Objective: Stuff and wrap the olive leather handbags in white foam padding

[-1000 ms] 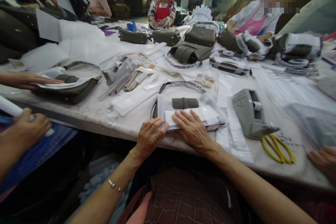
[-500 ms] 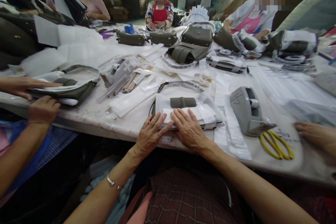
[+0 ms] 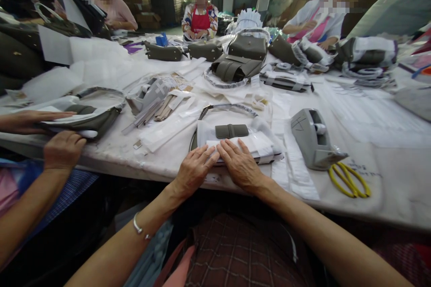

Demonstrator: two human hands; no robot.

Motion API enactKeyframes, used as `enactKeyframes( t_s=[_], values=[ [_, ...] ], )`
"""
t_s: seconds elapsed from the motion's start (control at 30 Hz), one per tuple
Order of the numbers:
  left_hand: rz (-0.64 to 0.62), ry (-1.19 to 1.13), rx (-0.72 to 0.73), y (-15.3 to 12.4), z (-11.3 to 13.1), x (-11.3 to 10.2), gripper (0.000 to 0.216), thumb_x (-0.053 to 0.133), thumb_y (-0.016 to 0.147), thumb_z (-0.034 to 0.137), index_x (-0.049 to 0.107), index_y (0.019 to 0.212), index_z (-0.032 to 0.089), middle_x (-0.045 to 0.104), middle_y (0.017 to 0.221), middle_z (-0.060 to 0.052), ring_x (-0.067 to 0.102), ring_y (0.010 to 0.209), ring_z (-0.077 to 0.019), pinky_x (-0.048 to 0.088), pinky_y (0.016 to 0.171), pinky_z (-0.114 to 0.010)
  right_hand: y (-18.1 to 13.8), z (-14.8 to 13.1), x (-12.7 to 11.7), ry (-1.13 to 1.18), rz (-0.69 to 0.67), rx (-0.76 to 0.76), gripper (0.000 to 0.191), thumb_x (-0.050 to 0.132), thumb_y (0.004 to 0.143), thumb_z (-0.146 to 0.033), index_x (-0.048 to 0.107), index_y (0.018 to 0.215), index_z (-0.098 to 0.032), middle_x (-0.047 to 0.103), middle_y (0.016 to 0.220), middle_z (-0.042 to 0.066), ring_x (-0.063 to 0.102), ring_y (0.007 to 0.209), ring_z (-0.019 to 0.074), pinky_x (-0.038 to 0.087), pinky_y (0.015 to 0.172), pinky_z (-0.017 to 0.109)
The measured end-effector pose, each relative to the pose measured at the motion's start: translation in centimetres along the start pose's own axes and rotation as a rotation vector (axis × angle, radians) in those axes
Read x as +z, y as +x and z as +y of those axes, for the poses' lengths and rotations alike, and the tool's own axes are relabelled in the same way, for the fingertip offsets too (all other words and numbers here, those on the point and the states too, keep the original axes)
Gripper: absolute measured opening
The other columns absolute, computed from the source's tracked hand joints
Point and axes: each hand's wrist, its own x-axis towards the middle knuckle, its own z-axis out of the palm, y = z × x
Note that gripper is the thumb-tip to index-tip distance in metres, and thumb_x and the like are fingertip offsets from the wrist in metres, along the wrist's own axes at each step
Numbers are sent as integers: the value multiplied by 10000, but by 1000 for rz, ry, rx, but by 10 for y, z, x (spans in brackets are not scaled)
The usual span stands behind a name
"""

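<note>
A dark olive handbag lies on the table in front of me, mostly covered by white wrapping paper (image 3: 261, 142). Its olive strap tab (image 3: 231, 131) shows above the paper, and its handle (image 3: 232, 106), wrapped in clear film, arches behind. My left hand (image 3: 195, 168) rests on the near left edge of the paper, fingers stretched out. Beside it my right hand (image 3: 239, 163) lies flat on the paper, fingers extended and slightly apart. The two hands almost meet at the fingertips. The underside of the bag is hidden.
Right of the bag stand a grey tape dispenser (image 3: 306, 139) and yellow-handled scissors (image 3: 350, 180). White strips (image 3: 298, 170) lie between. At left, a co-worker's hands (image 3: 63, 148) handle another olive bag (image 3: 107, 121). More bags (image 3: 249, 47) and several people are across the table.
The view has shifted slightly. My hands stay flat on the wrapped handbag. A co-worker's hand at the right edge has left the view, and the left co-worker's lower hand has moved slightly right.
</note>
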Motion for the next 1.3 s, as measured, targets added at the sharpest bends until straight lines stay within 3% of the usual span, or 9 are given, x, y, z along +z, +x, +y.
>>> enactKeyframes(
  t_s=[0.2,0.37,0.6,0.83,1.0,1.2,1.3],
  values=[
    [94,33,1,-7,0,10,342,438,991,136,575,1304,139,666,1275,-108,606,1196,-250,507,981,-394,-3,-2,8,32,130,22,463,391,955,-88,498,1405,-115,536,1438,156,443,1359,273,251,1165,540],
    [-8,209,49,-7,12,-5,381,392,1004,137,539,1356,119,602,1369,-120,526,1302,-288,416,1087,-489,-5,-4,9,40,152,17,443,395,965,-101,512,1392,-117,540,1440,136,446,1357,262,233,1180,521],
    [-118,317,142,4,14,-11,373,401,969,85,532,1313,20,621,1298,-206,610,1194,-278,496,980,-399,-1,-4,7,35,146,25,399,413,976,-124,524,1360,-106,561,1414,144,464,1335,272,238,1166,521],
    [49,233,145,15,-9,-11,350,447,946,77,540,1281,37,672,1198,-182,656,1071,-251,536,900,-371,13,-6,-5,-26,165,27,487,561,929,-229,471,1393,-111,561,1398,153,463,1303,321,283,1122,539],
    [58,211,101,20,-10,-14,382,455,911,54,542,1283,59,676,1178,-165,659,1019,-240,540,887,-373,25,-1,-8,-108,213,-5,322,431,982,-184,551,1271,-108,656,1217,131,547,1150,296,360,1046,495],
    [101,276,51,22,-2,-18,356,472,910,79,557,1255,56,654,1221,-172,583,1200,-301,455,1024,-457,34,-3,-18,-38,202,-18,219,442,975,-199,601,1108,-126,680,1090,124,587,1003,256,424,974,431],
    [171,278,55,17,-3,-15,289,495,924,72,585,1199,84,686,1131,-152,642,1079,-273,486,947,-420,35,-9,-23,2,169,-46,187,450,967,-169,607,1060,-126,682,1051,126,597,982,249,453,938,421]
  ],
)
